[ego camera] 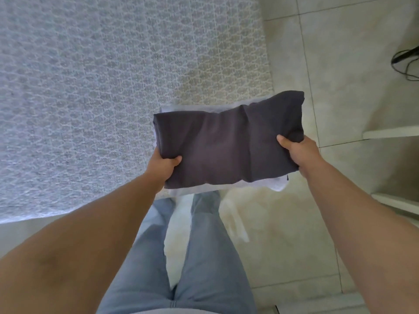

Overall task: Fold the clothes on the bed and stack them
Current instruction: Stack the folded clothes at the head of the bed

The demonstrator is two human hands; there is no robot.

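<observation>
Fingers of both hands are curled under a stack of folded clothes, out of sight, with only the thumbs showing on top: the left hand [164,165] grips the stack's near left corner, and the right hand [299,152] grips its near right edge. Behind and to the left spreads the bed [90,87], covered in a pale lace-patterned spread, and the stack is held in the air just off the bed's near right corner, over the tiled floor [340,64] and above the person's light blue jeans [204,257]. On top lies a dark grey folded garment [224,143], roughly rectangular, slightly puffed and creased toward its far right corner. Beneath it a white folded garment [277,185] peeks out along the far, left and near edges. A black cable [405,62] lies on the floor at the far right.
</observation>
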